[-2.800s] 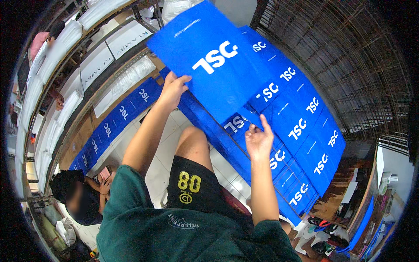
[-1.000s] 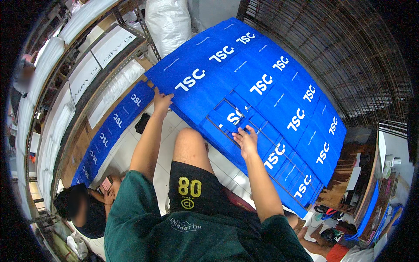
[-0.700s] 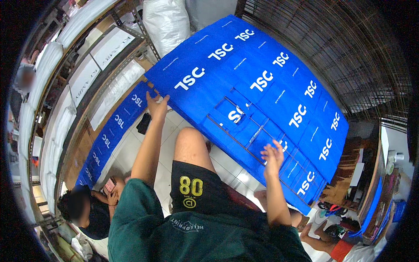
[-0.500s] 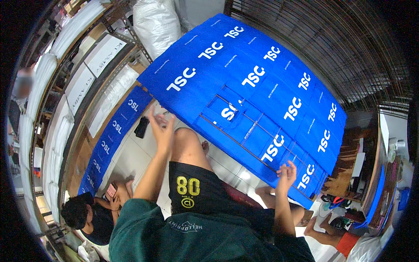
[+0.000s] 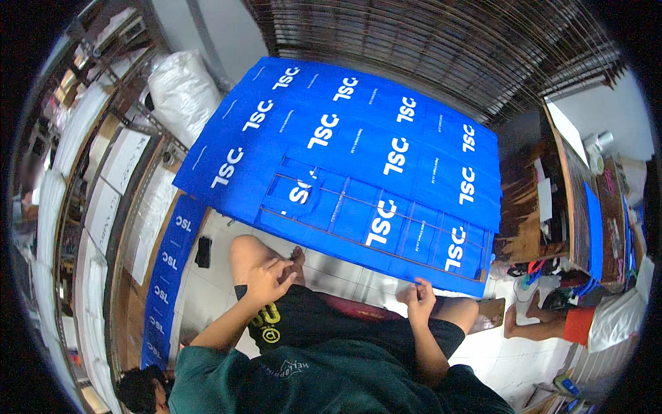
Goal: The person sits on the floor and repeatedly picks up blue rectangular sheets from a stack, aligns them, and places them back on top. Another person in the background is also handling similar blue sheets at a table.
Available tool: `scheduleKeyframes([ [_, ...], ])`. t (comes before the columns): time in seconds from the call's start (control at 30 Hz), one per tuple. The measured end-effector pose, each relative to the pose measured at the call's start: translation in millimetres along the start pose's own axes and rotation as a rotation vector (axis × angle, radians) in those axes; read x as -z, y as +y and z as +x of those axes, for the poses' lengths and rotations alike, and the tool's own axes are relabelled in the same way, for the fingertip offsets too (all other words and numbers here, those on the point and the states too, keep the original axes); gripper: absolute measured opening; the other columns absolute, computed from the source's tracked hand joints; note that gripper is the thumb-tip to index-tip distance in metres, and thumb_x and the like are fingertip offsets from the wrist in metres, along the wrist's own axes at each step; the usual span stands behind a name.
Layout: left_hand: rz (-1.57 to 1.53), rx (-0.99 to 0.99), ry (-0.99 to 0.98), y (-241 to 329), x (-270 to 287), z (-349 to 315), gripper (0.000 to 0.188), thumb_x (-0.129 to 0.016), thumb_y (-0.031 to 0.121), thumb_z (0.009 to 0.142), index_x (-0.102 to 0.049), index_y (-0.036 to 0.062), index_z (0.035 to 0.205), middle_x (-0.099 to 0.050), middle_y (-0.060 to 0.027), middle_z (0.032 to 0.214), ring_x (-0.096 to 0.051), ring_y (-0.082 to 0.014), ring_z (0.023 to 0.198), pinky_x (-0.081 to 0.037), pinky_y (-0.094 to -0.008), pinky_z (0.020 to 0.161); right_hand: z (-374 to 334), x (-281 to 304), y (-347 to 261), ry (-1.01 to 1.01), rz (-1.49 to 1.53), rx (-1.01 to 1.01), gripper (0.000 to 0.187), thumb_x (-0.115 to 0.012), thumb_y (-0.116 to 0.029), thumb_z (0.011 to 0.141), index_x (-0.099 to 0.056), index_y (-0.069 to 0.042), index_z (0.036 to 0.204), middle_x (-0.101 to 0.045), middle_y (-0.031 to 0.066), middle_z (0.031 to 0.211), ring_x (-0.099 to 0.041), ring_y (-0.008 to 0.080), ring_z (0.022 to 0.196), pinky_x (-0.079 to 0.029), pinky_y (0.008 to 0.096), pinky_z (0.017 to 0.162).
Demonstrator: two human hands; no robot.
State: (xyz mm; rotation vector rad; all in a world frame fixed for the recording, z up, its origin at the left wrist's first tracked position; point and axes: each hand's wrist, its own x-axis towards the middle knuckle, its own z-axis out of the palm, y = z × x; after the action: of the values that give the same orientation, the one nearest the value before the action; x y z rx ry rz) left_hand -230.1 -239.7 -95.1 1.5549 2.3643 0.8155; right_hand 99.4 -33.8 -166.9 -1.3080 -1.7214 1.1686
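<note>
A large blue fabric sheet (image 5: 358,155) with repeated white printing covers the work surface in front of me. On its near part lies a thin brownish rectangular frame (image 5: 386,252) with crossbars. A small blue patch (image 5: 298,194) lies within the frame's left end. My left hand (image 5: 269,281) hovers above my knee, short of the sheet's near edge, its fingers loosely bent and apart. My right hand (image 5: 418,301) is just below the near right edge of the sheet, fingers half curled. Nothing shows in either hand.
A blue printed strip (image 5: 164,276) hangs along the left side beside shelving. A black phone (image 5: 203,252) lies on the tiled floor. At lower left is a person's head (image 5: 141,390); another person's legs (image 5: 534,321) reach in at right. A white sack (image 5: 183,96) stands far left.
My view has turned, so the sheet appears more level. Both hands have drawn back toward me, the left down over my knee and the right off the sheet's near edge.
</note>
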Motion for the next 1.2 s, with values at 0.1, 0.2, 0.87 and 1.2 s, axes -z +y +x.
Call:
scheduleKeyframes([
  [0.1,0.035,0.025,-0.039,6,1,9,0.029,-0.064,0.031,0.076,-0.063,0.0102,0.096,-0.058,-0.0049,0.066,-0.058,-0.0218,0.056,-0.047,-0.0365,0.052,-5,13,32,-0.051,-0.107,0.022,0.023,-0.064,-0.009,0.080,-0.059,-0.003,0.101,-0.060,0.0054,0.071,-0.055,0.0118,0.063,-0.045,0.0266,0.061],
  [0.2,0.149,0.106,-0.141,28,-12,16,0.035,-0.064,0.034,0.075,-0.061,0.0098,0.100,-0.062,-0.0085,0.075,-0.062,-0.0248,0.066,-0.050,-0.0386,0.059,-9,17,47,-0.212,-0.128,-0.046,0.024,-0.066,-0.011,0.077,-0.060,-0.005,0.100,-0.063,0.0068,0.075,-0.058,0.0146,0.065,-0.046,0.0287,0.062],
  [0.87,-0.183,-0.081,-0.934,67,-155,7,0.059,-0.056,0.054,0.081,-0.049,0.0120,0.120,-0.061,-0.0185,0.094,-0.060,-0.0336,0.083,-0.047,-0.0446,0.073,38,-4,68,-1.036,-0.410,0.110,0.035,-0.067,-0.031,0.079,-0.057,-0.015,0.108,-0.063,0.0072,0.079,-0.062,0.0186,0.066,-0.049,0.0328,0.063],
  [1.2,-0.207,0.031,-0.953,82,-117,19,0.060,-0.057,0.056,0.078,-0.051,0.0093,0.116,-0.061,-0.0173,0.079,-0.061,-0.0358,0.080,-0.048,-0.0436,0.070,6,0,64,-0.989,-0.426,-0.084,0.038,-0.064,-0.043,0.078,-0.057,-0.016,0.105,-0.066,0.0116,0.086,-0.063,0.0276,0.082,-0.048,0.0406,0.078],
])
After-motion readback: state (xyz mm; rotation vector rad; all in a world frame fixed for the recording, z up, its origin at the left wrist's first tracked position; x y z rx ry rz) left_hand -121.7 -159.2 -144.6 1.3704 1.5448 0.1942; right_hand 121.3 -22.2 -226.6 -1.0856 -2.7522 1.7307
